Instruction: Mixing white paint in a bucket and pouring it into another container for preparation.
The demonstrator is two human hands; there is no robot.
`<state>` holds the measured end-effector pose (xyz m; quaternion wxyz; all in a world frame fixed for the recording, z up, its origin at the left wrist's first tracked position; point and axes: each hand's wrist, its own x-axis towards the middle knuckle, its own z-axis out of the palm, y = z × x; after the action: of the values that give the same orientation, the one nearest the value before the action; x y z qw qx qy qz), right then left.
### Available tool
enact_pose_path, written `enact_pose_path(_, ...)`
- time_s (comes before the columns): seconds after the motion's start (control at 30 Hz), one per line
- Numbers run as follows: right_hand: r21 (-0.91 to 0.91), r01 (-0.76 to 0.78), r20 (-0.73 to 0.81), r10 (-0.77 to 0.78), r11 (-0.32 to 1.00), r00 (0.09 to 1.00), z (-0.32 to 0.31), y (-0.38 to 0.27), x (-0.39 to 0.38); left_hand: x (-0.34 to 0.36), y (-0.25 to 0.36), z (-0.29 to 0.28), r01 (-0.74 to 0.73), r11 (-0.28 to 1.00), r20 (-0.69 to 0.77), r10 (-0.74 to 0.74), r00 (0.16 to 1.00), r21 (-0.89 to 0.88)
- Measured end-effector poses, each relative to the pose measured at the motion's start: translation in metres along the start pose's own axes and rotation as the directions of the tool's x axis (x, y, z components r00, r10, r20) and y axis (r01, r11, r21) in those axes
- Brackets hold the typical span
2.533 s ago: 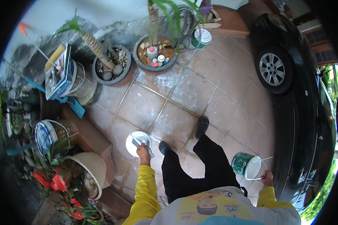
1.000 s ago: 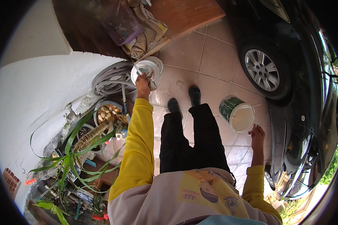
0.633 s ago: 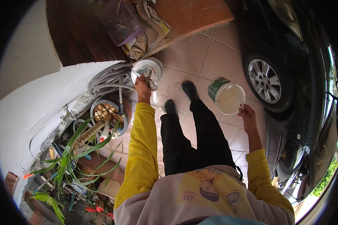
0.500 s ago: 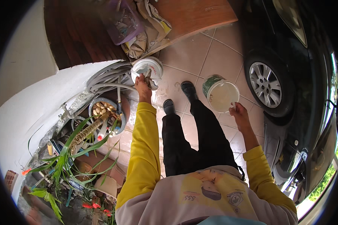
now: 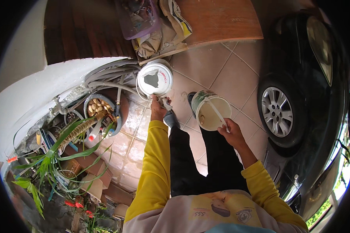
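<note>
My left hand [image 5: 158,110] is closed around a crumpled greyish-white rag [image 5: 167,104]. It is at the near rim of a white lidded bucket [image 5: 165,86], whose lid has a jagged dark opening. The bucket's thin handle runs close to my fingers; I cannot tell whether they also grip it. On the right, my right hand [image 5: 232,133] grips the white strap-like handle of an uncovered pale bucket [image 5: 224,108] with green on its outside. This bucket hangs tilted in front of my legs, showing its cream-coloured inside.
A dark car [image 5: 311,116] with a silver wheel [image 5: 277,112] stands on the right. Grey hoses [image 5: 112,73] and a pot of stones [image 5: 98,105] line the white wall. Plants [image 5: 58,159] are lower left. Beyond lie a wooden board [image 5: 221,19] and paper sacks [image 5: 149,44].
The pale bucket and my right hand have swung left, in front of my legs. My left hand has drawn back with the rag from over the lid, whose opening shows more fully.
</note>
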<state>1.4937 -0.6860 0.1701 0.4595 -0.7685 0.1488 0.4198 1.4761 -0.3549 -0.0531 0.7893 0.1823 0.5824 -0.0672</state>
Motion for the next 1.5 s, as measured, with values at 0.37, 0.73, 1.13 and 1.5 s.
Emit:
enact_pose_path(0.37,-0.088,0.070,0.054,-0.066,0.994,0.996,0.008,-0.011,0.029,0.047,-0.014,0.030,-0.185,0.880,0.034,0.222,0.975,-0.437)
enact_pose_path(0.73,-0.200,0.069,0.087,-0.053,0.977,0.995,0.038,0.004,0.069,0.046,-0.014,-0.011,-0.290,0.947,-0.125,0.273,0.954,-0.142)
enact_pose_path(1.13,-0.169,-0.020,0.213,0.057,0.985,0.976,0.164,0.045,0.144,-0.022,-0.086,-0.145,-0.015,0.919,-0.019,0.008,1.000,-0.393)
enact_pose_path(1.5,-0.692,0.560,0.526,-0.213,0.456,0.824,0.287,0.069,0.247,-0.056,-0.005,-0.279,-0.273,0.908,0.031,0.297,0.954,-0.319)
